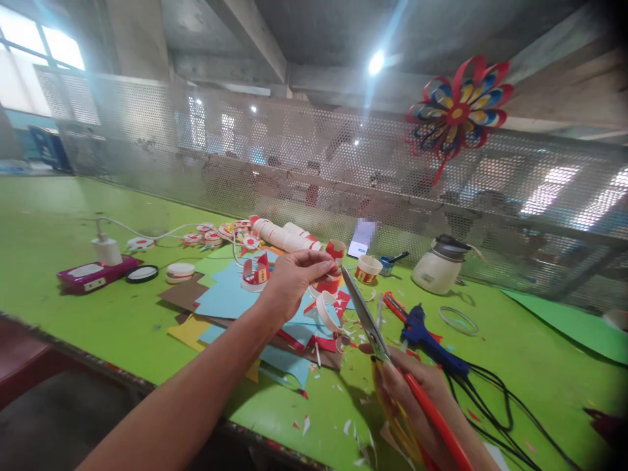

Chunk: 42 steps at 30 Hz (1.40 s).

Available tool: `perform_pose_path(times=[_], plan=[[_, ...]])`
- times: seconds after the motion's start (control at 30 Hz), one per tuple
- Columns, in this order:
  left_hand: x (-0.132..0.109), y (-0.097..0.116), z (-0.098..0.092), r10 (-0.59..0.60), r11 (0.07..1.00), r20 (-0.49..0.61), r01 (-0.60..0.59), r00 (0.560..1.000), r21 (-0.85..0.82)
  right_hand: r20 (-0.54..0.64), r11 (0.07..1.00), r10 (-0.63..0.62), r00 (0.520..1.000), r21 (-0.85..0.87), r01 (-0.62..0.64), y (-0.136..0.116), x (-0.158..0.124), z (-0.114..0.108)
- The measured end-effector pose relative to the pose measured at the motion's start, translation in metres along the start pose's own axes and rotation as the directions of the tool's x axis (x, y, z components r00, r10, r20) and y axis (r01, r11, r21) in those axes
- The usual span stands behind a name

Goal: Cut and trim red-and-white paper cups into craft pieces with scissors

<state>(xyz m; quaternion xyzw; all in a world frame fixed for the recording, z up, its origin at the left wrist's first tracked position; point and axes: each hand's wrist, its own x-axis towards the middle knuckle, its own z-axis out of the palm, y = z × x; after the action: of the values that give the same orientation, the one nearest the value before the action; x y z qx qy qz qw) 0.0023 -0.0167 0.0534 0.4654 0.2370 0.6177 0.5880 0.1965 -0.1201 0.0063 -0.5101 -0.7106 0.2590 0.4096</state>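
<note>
My left hand (299,278) is closed in a pinch over the paper pile; a small red piece shows at its fingertips, too small to make out. My right hand (417,386) grips scissors (366,314) with red and yellow handles, the blades pointing up and left, their tip just right of my left fingertips. Below my left hand lies a white paper ring (327,313), near red paper scraps. A red and white ring piece (256,275) sits on light blue sheets (226,294) to the left.
A blue glue gun (432,337) with black cable lies at right, near a white pot (438,268). Behind stand a phone (362,239) and paper rings (367,268). At left are a purple power strip (93,276) and tape roll (142,273). Paper scraps litter the green table (196,353).
</note>
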Motion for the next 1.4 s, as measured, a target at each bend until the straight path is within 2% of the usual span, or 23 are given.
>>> perform_pose_path(times=[0.2, 0.57, 0.77, 0.97, 1.13, 1.4], plan=[[-0.0012, 0.0031, 0.0007, 0.053, 0.998, -0.044, -0.054, 0.998, -0.015, 0.018, 0.999, 0.036, 0.999, -0.014, -0.035, -0.0015, -0.0003, 0.0008], [0.0017, 0.0024, -0.0013, -0.124, 0.99, -0.073, 0.118, 0.99, -0.08, 0.013, 0.999, 0.006, 1.0, -0.042, -0.005, -0.0039, 0.0005, 0.0005], [-0.0007, 0.0026, -0.0017, -0.144, 0.988, -0.087, 0.138, 0.986, -0.073, -0.016, 0.995, 0.043, 0.999, -0.087, -0.045, -0.0032, 0.0005, 0.0026], [-0.0012, 0.0011, 0.0003, -0.133, 0.99, -0.091, 0.128, 0.987, -0.06, -0.027, 0.998, 0.015, 1.0, -0.069, -0.016, -0.0043, 0.0011, 0.0038], [-0.0025, 0.0, 0.0021, -0.149, 0.988, -0.08, 0.145, 0.986, -0.051, -0.016, 0.998, 0.048, 0.999, -0.025, -0.049, -0.0052, 0.0007, 0.0049], [-0.0042, 0.0022, 0.0031, -0.19, 0.981, -0.08, 0.187, 0.978, -0.052, -0.008, 0.997, 0.025, 1.0, -0.079, -0.025, -0.0051, 0.0014, 0.0021]])
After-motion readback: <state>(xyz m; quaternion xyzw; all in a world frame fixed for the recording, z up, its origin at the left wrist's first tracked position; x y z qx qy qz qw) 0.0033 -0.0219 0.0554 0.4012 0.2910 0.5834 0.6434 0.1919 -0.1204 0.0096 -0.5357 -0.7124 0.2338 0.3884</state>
